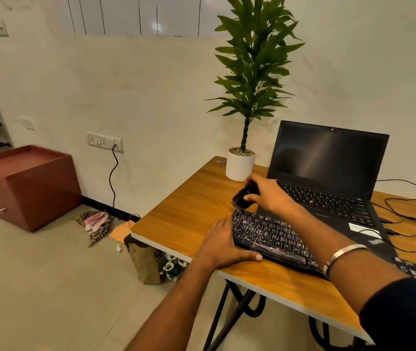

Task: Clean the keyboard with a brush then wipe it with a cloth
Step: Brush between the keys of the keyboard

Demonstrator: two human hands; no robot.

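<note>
Right hand (269, 195) curled around a dark brush (244, 195), thumb on its near face, bristle end blurred and hanging just above the far left corner of the keyboard (272, 235). Whether brush touches keys: cannot tell. Silver bangle (342, 257) on that wrist, dark sleeve (404, 315) further back.

Left hand (223, 245) flat and relaxed, fingers straight, resting against the keyboard's left edge, thumb stretched along its near edge on the tabletop (189, 211). Nothing gripped.

Black keyboard directly under and between both hands, lying slantwise, its right end hidden beneath the right forearm.

Just beyond the right hand: open black laptop (328, 173), screen dark, its front edge touching or nearly touching the keyboard's far side. Beyond and slightly left of the right hand: white pot (240, 167) with a tall green plant (252, 72). Black cables (409, 216) trailing right of the laptop.

Far left of the left hand, on the floor: red-brown drawer cabinet (29, 188), a checked cloth (95, 222) crumpled by the wall, a brown bag (146, 262) under the tabletop edge.
</note>
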